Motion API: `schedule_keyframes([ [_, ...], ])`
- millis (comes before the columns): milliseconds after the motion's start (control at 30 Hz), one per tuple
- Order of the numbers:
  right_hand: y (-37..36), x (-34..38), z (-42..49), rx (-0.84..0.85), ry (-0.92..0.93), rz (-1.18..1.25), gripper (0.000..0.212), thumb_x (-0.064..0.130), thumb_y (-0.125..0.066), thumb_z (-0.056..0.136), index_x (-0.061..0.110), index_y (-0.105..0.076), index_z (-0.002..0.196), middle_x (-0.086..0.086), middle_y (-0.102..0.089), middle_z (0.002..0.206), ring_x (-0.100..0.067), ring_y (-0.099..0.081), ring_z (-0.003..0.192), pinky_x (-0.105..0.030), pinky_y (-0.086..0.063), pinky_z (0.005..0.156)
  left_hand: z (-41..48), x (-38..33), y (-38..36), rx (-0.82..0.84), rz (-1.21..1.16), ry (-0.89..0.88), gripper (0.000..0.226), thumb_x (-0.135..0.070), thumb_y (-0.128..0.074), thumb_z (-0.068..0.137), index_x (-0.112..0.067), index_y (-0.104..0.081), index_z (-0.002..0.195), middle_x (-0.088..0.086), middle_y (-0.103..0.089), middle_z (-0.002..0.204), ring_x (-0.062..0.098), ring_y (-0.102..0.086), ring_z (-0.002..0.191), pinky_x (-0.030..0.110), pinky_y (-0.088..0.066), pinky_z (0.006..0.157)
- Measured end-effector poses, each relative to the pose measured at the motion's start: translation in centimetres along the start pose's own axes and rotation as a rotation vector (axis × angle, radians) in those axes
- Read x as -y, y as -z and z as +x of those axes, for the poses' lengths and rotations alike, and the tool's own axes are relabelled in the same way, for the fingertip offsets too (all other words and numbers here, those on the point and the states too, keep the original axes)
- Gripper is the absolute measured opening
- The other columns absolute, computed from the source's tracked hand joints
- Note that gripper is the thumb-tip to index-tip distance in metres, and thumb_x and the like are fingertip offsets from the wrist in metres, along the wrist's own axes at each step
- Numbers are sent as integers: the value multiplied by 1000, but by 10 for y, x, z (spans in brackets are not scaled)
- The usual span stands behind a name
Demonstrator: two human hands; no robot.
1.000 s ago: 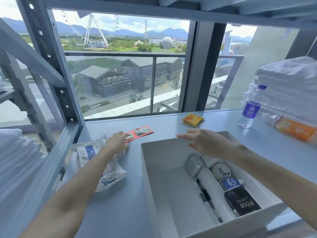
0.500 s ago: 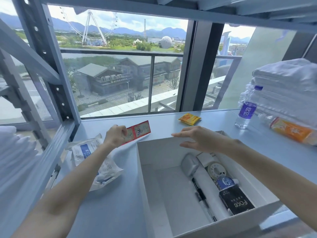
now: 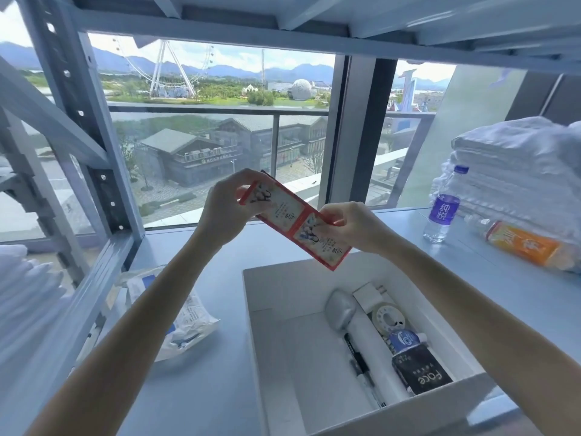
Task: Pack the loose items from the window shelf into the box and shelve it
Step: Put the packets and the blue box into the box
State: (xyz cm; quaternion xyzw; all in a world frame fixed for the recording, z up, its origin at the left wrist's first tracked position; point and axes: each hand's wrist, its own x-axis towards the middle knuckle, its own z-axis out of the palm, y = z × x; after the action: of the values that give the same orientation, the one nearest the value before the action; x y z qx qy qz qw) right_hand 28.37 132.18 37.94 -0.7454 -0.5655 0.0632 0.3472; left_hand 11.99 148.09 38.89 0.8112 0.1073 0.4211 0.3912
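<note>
Strip of red sachets (image 3: 292, 219) pinched between left hand (image 3: 224, 212) and right hand (image 3: 355, 227), above white box (image 3: 283, 287).
Print blurred, unreadable; pale blue shelf (image 3: 220, 388), window (image 3: 201, 146) behind.

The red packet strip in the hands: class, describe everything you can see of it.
The red packet strip is two flat sachets joined at a middle seam. Each has a red border round a pale panel with a picture and small print; the material looks thin and glossy. It slants down to the right in the air, above the far wall of the open white box. The left hand pinches its upper end, the right hand its right edge.
</note>
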Motion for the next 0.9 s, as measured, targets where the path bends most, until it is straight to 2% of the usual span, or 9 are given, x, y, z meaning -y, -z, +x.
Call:
schedule_keyframes([
  [67, 2, -2, -9, 7, -23, 107, 18, 13, -61, 88, 6, -65, 104, -4, -69, 102, -7, -66, 80, -9, -52, 61, -3, 5, -8, -27, 136, 34, 27, -6, -73, 76, -25, -65, 93, 3, -65, 106, 22, -64, 98, 19, -55, 72],
  [167, 1, -4, -20, -28, -16, 241, 10, 11, -58, 89, 11, -64, 97, 5, -68, 92, -3, -67, 78, -16, -54, 63, -12, 14, -21, 144, 375, 40, 31, -26, -71, 81, -18, -65, 110, 12, -47, 134, 27, -45, 123, 42, -40, 100],
  [267, 1, -6, -23, -133, 29, 149, 10, 10, -61, 87, 18, -65, 91, 7, -66, 87, -4, -64, 79, -16, -52, 67, -25, 4, -36, 290, 228, 76, 41, -45, -59, 82, -21, -64, 115, 3, -53, 132, 17, -47, 123, 40, -36, 106],
  [367, 4, -5, -24, -233, 95, 155, 13, 7, -69, 80, 17, -69, 88, 11, -59, 85, -2, -59, 80, -11, -49, 68, -32, -9, -49, 388, 34, 114, 34, -43, -64, 78, -26, -63, 107, -8, -67, 109, 5, -61, 106, 26, -45, 96],
  [467, 4, -2, -26, -341, 141, 82, 13, 11, -75, 75, 13, -70, 88, 12, -54, 88, -14, -55, 90, -20, -50, 79, -33, -11, -61, 262, 44, 85, 10, -15, -70, 82, -19, -66, 90, -11, -65, 78, -7, -61, 72, 10, -43, 69],
  [533, 6, -1, -29, -411, 137, 28, 23, 16, -77, 73, 17, -62, 91, 8, -53, 96, -12, -54, 92, -13, -48, 79, -34, -15, -65, 203, 83, 106, 3, -9, -67, 83, -12, -67, 83, -5, -62, 69, 1, -55, 59, 9, -38, 55],
  [700, 20, 3, -52, -136, 2, -85, 33, 20, -71, 80, 11, -56, 108, 5, -59, 95, -2, -59, 73, -9, -52, 60, -36, -16, -70, 329, 5, 130, 6, -8, -68, 82, -8, -68, 88, 10, -71, 87, 23, -68, 81, 38, -55, 78],
  [800, 31, -5, -69, -23, -58, -270, 26, 19, -73, 78, 11, -64, 100, 4, -62, 82, -5, -59, 68, -13, -51, 62, -44, -11, -80, 397, 308, -21, 23, -22, -65, 86, -19, -63, 109, -1, -69, 108, 13, -64, 99, 36, -50, 90],
  [900, 39, -23, -78, 77, -234, -670, 22, 26, -69, 80, 14, -61, 97, -2, -64, 88, -20, -60, 78, -30, -49, 68, -50, 3, -87, 517, 677, -95, 51, -35, -57, 90, -24, -40, 136, -1, -47, 137, 21, -46, 121, 34, -38, 99],
])
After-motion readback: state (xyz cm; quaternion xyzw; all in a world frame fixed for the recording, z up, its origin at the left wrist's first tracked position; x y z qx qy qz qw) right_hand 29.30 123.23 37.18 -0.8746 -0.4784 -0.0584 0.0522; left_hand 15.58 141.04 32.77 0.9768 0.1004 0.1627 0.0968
